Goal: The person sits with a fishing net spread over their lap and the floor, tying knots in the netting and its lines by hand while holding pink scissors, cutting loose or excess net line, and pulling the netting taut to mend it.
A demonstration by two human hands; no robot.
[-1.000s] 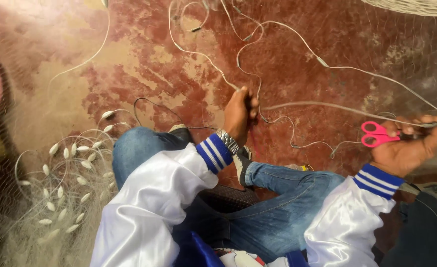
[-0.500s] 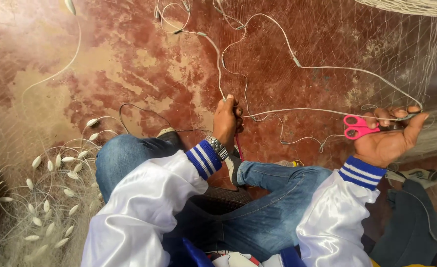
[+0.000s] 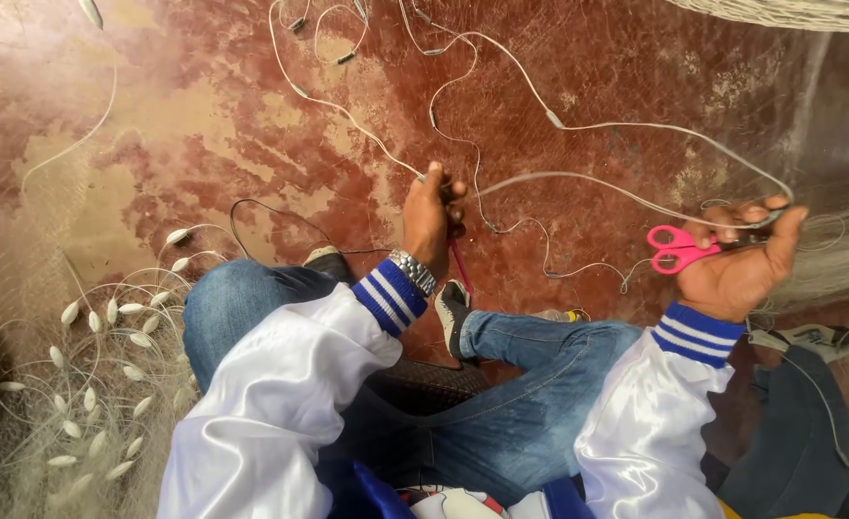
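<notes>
The person sits on a worn red floor (image 3: 251, 125) with legs crossed in blue jeans (image 3: 520, 404). The left hand (image 3: 429, 219) is closed in a fist around a white cord (image 3: 578, 127) near the middle of the floor, fingers curled tight over it, a metal watch (image 3: 413, 271) on the wrist. A thin red strand hangs from under that fist toward a shoe (image 3: 451, 312). The right hand (image 3: 737, 259) is raised near the floor's right edge, palm up and fingers partly curled; it holds scissors (image 3: 679, 248) with pink handles and pinches the same cord against the fingertips. The cord runs taut between the two hands, then loops loosely across the upper part of the floor, with small dark weights strung on it. Fine netting (image 3: 828, 269) trails from the right hand toward the right edge. At the lower left corner of the floor lies a heap of net with white oval floats (image 3: 88, 384) on coiled line. Both sleeves are white with blue striped cuffs.
</notes>
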